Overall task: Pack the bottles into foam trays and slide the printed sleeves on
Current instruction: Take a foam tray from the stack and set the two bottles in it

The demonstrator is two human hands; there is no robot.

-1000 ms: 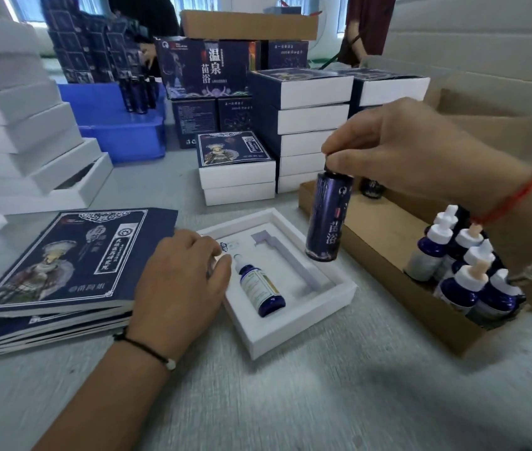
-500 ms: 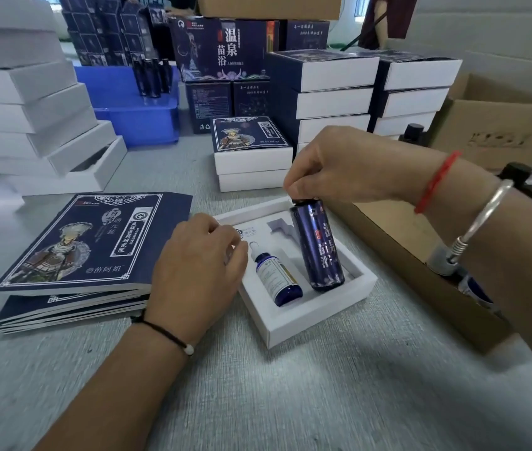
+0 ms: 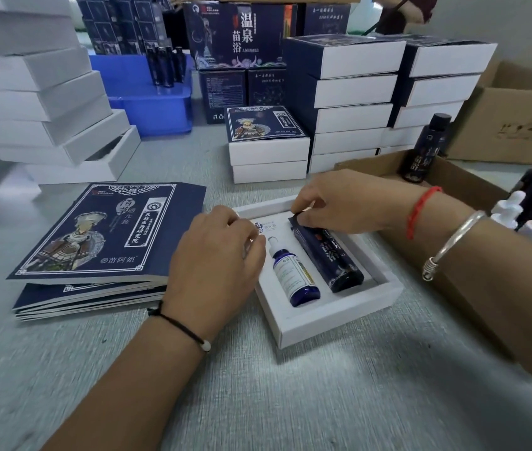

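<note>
Reaching across: the right hand (image 3: 333, 203) comes in from the right, knuckles up, fingers curled down and pinching the cap end of the tall dark bottle (image 3: 326, 252).
Left hand: the left hand (image 3: 215, 265) rests palm down at the tray's left edge, fingers bent, fingertips touching the rim near the dropper's top; whether it grips anything cannot be told.
Wrists: a red string and a silver metal bangle on the right, a black cord with a pale bead on the left.
Foam tray: the white foam tray (image 3: 329, 320) is square with cut-out slots and lies on the grey textured tabletop (image 3: 258, 402).
Tall dark bottle: a glossy navy cylinder with printed characters, lying in the right slot, base toward the camera.
Dropper bottle: the blue dropper bottle (image 3: 293, 275), white-labelled with a white top, lies in the left slot just beside it.
Printed sleeves: the printed sleeves (image 3: 102, 242), flat navy card with a figure design, are stacked left of the tray.
Cardboard box: the cardboard box (image 3: 446, 190) at right holds more bottles.
</note>
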